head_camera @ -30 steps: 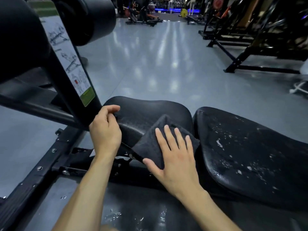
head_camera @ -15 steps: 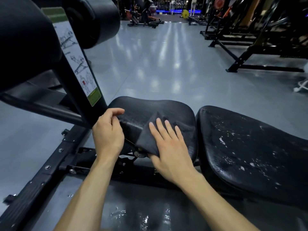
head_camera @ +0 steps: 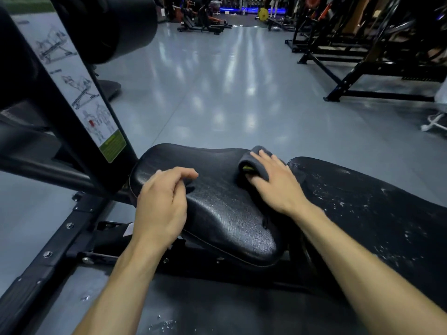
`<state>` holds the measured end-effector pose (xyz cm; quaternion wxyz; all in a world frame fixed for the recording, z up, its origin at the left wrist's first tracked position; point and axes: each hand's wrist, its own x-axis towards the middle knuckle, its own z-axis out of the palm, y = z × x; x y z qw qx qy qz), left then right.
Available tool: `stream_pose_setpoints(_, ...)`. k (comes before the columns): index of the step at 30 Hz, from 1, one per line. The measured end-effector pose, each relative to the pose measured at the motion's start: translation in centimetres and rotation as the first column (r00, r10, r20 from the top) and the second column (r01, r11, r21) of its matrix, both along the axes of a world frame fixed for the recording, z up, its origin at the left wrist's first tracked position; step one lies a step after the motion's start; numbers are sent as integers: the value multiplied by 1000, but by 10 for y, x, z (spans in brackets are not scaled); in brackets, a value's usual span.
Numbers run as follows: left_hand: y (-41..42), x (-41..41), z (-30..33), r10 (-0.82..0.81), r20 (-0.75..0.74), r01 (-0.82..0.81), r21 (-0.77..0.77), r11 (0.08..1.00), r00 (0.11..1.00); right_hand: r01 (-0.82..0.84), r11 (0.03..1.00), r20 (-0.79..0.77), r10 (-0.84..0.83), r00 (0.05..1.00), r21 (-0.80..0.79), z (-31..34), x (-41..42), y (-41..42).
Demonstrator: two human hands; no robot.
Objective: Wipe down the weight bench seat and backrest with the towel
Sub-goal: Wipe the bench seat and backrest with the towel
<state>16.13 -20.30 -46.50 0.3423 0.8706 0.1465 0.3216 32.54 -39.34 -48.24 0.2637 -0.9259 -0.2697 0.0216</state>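
Both hands are on the seat pad [head_camera: 217, 213]; the towel [head_camera: 256, 163] is pressed under the flat right hand [head_camera: 275, 184] at its far right edge, just beside the speckled backrest [head_camera: 375, 209] stretching rightward; the left hand [head_camera: 162, 204], loosely curled and empty, is braced near left

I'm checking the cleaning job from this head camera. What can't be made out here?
- Seat surface beneath the towel and right hand: covered by them.
- Backrest far end: cut off by the right edge.
- Instruction sticker text: too small and blurred.
- Seat under the left hand: hidden by it.
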Motion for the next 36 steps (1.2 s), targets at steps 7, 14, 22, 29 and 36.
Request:
stream_pose_setpoints(7, 16, 3, 5, -9, -9, 10, 31, 999, 1000, 126, 992, -265, -130, 955, -31, 25, 82, 44)
stream_pose_setpoints(14, 15, -8, 29, 201, 98, -192, -94, 977, 975, -274, 960, -35, 273, 961, -49, 38, 22, 118)
stream_pose_setpoints(22, -2, -25, 34, 254, 80, -242, -137, 961, 964, -501, 847, 18, 506, 862, 180, -1, -74, -16)
stream_pose_setpoints(29, -48, -38, 43, 142, 84, -130, -132, 983, 986, 27, 937, -317, 90, 944, 347, 11, -115, -20)
stream_pose_setpoints(36, -105, -41, 45, 2, 50, 4, -106, 994, 999, 360, 740, -624, 102, 775, 568, 56, -151, -113)
